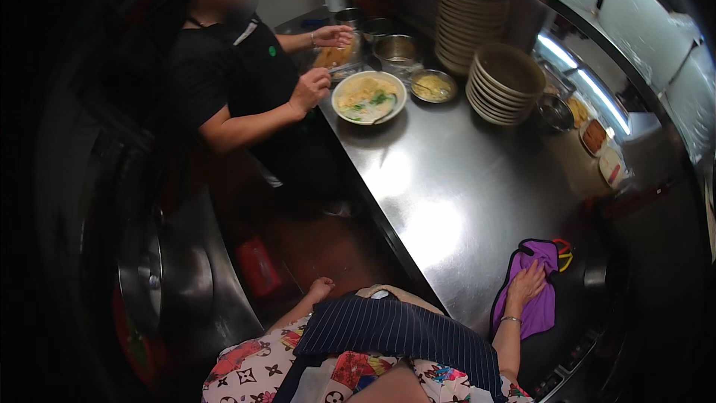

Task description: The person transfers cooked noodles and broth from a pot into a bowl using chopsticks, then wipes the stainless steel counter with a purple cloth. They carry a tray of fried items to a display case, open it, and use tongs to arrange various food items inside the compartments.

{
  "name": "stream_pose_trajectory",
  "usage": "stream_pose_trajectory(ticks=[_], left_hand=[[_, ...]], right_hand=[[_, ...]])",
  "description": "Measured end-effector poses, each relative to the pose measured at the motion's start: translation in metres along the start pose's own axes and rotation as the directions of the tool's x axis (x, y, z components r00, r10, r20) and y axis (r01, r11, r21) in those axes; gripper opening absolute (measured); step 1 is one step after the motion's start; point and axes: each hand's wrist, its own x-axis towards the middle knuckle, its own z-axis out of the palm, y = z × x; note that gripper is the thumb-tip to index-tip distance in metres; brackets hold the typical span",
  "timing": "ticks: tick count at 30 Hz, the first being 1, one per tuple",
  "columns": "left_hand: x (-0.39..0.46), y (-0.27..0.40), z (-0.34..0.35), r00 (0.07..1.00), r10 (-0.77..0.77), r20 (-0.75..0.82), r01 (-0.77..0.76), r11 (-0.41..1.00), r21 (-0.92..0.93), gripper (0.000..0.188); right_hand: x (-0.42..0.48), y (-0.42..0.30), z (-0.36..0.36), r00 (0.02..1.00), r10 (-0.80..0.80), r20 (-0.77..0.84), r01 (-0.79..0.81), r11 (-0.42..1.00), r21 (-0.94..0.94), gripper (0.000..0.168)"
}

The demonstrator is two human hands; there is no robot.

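Observation:
Purple cloth (541, 308) with black edging lies rumpled on the steel counter (475, 179), near its right end. My right hand (527, 284) is on top of it, fingers pressing and gripping into the fabric. A bracelet circles that wrist. Beside the cloth's far corner are red and yellow loops (565, 254). My left hand (321, 287) hangs over the floor to the left of the counter, its fingers loosely curled with nothing visible in them.
A co-worker in a dark apron (274, 78) stands at the counter's far left, by a bowl of food (369, 98). Beyond are a small dish (433, 86), metal pots (396, 50) and stacked bowls (500, 89). A red object (258, 266) sits low at left.

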Motion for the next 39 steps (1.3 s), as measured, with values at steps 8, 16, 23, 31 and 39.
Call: stream_pose_trajectory(ticks=[8,16,23,31,39], left_hand=[[-0.038,0.052,0.018,0.942,0.289,-0.173,-0.281,0.957,0.070,0.030],[-0.107,0.242,0.055,0.166,0.975,-0.147,-0.904,0.209,0.372,0.038],[-0.082,0.274,0.138,0.187,0.961,0.202,-0.937,0.113,0.330,0.045],[-0.072,0.304,0.124,0.276,0.958,0.076,-0.772,0.174,0.612,0.056],[-0.068,0.310,0.124,0.332,0.943,0.006,-0.715,0.247,0.654,0.054]], right_hand=[[-0.032,-0.100,-0.001,0.889,-0.458,-0.029,0.455,0.872,0.180,0.051],[-0.065,-0.168,-0.042,0.415,-0.905,-0.094,0.805,0.317,0.502,0.048],[-0.051,-0.171,-0.019,0.508,-0.853,-0.122,0.746,0.365,0.557,0.057],[-0.018,-0.197,-0.014,0.529,-0.847,-0.045,0.777,0.463,0.426,0.052],[-0.001,-0.210,-0.006,0.496,-0.864,-0.087,0.795,0.412,0.445,0.046]])
